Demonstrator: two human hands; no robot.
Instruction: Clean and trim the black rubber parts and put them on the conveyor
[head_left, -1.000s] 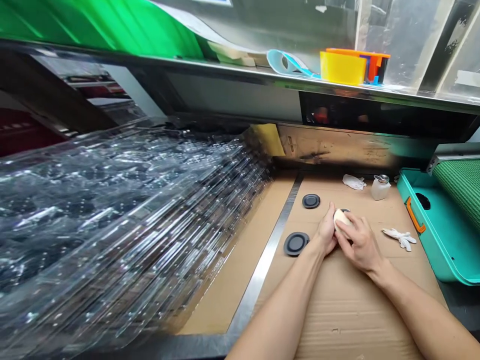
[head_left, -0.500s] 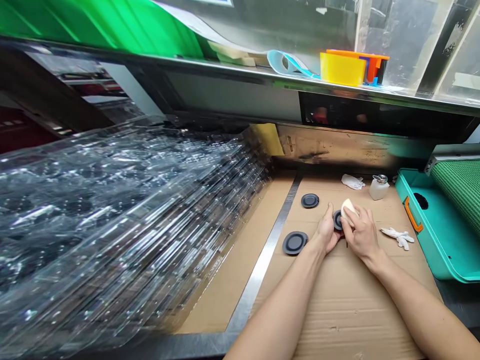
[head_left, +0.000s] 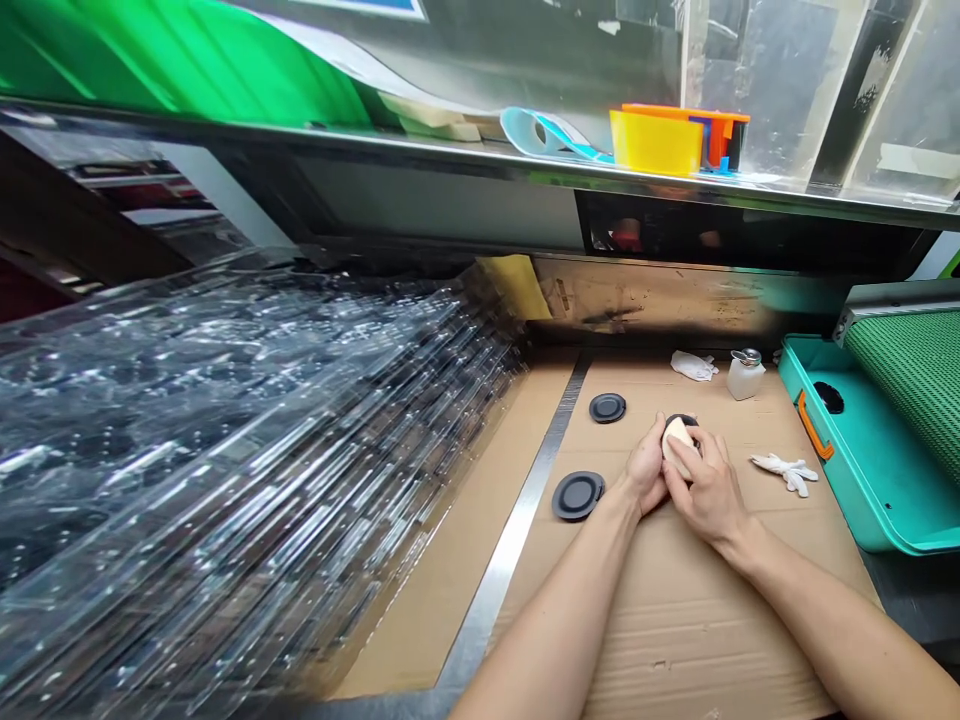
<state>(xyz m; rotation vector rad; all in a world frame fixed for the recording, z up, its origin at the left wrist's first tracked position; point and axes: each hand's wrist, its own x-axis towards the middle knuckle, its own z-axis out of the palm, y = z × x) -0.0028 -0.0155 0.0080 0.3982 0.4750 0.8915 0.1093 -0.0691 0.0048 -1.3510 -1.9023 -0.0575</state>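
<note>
My left hand [head_left: 646,466] is closed round a round black disc [head_left: 681,420], of which only the far rim shows. Over the disc's face, my right hand [head_left: 705,482] pinches a cream-white sponge pad [head_left: 677,446] and presses it there. Left of my hands, a larger black disc with a raised ring [head_left: 578,496] lies flat on the cardboard [head_left: 675,620]. Farther back rests a smaller black disc [head_left: 607,407]. Most of the held disc is hidden by the pad and my fingers.
Stacked clear plastic trays [head_left: 247,450] fill the left side. To the right are a white glove [head_left: 786,471], a crumpled white glove or cloth [head_left: 694,365], a pump bottle [head_left: 745,376] and a teal bin [head_left: 862,500] beside a green conveyor belt [head_left: 915,370]. A metal shelf [head_left: 450,150] crosses above.
The pad has shifted from the right side of the held disc toward its near-left part, covering more of it. My head view has turned slightly, moving the whole scene left.
</note>
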